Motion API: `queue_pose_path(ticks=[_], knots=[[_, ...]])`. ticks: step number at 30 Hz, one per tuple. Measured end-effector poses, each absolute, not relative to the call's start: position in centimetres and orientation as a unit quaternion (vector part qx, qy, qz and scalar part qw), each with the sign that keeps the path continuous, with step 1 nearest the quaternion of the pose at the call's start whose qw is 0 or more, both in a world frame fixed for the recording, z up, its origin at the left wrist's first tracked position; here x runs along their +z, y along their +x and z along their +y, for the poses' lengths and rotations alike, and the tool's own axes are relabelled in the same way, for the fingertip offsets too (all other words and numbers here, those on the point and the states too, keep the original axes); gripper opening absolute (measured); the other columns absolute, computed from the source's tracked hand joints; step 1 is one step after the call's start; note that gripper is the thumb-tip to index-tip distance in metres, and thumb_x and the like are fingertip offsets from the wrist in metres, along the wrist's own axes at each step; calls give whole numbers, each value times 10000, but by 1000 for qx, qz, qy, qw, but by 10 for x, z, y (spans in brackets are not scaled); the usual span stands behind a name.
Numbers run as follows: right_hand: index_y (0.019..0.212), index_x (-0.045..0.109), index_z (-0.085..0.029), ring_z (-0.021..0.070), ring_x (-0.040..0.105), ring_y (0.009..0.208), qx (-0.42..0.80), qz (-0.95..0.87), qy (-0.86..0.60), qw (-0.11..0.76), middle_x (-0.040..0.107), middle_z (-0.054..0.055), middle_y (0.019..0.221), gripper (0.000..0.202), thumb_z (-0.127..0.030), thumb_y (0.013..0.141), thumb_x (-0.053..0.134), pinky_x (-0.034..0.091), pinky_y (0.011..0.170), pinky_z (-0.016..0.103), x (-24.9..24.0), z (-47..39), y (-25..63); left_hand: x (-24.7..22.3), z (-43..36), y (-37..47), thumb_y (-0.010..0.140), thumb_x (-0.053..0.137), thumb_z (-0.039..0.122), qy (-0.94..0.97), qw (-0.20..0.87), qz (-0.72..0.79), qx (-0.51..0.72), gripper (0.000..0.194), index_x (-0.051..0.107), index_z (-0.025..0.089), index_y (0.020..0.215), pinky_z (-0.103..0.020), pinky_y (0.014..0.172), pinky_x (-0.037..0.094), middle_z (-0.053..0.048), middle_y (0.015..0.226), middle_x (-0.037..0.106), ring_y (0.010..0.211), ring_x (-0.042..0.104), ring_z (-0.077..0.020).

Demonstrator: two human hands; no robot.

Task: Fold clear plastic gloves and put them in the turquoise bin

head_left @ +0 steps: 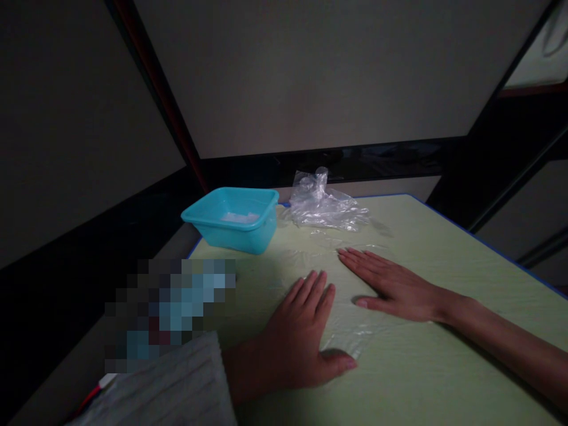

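Observation:
Both of my hands lie palm down on a pale green table (448, 248). My left hand (297, 340), in a light ribbed sleeve, presses flat with its fingers slightly spread and the thumb out to the right. Farther right, my right hand (394, 290) rests flat with fingers stretched and thumb apart. A thin clear plastic film (350, 340) is spread on the table between and partly under the hands; its full outline is hard to make out. Just beyond them sits a crumpled heap of clear plastic (326, 207), which looks like disposable gloves.
A turquoise plastic basin (255, 236) stands at the back left with something white inside. A blurred-out, bluish object (190, 305) lies at the left edge. Dark-trimmed panels (310, 77) rise behind the table, which has a blue edge.

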State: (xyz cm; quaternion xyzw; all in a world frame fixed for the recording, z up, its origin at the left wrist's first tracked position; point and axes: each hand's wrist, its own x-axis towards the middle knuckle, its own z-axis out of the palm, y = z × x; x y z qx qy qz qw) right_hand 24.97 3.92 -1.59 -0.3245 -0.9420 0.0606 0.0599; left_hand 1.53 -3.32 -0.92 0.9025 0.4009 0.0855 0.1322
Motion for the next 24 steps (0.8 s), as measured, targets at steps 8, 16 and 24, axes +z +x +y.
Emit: queue_pose_path(ticks=[8, 16, 24], knots=[[1446, 105, -133, 279, 171, 1346, 46, -937, -343, 48, 176, 151, 1473, 757, -567, 880, 358, 222, 1071, 528, -18, 51, 267, -10, -34, 14, 772, 522, 604, 903, 124, 402, 81, 865, 284, 38, 1382, -474, 1112, 153, -204, 1482, 158, 1378, 74, -307], [1446, 49, -202, 271, 163, 1347, 48, -943, -325, 59, 171, 101, 1483, 732, -529, 886, 389, 213, 1072, 542, -20, 58, 276, -10, -34, 13, 778, 488, 644, 907, 122, 394, 84, 872, 276, 59, 1389, -486, 1106, 163, -192, 1483, 168, 1379, 70, -308], [1440, 156, -150, 285, 163, 1348, 89, -926, -363, 57, 185, 136, 1476, 745, -572, 868, 378, 202, 1067, 553, -10, 64, 288, -8, -34, 14, 723, 557, 645, 900, 135, 407, 77, 951, 257, 39, 1392, -487, 1108, 159, -204, 1484, 139, 1376, 68, -318]])
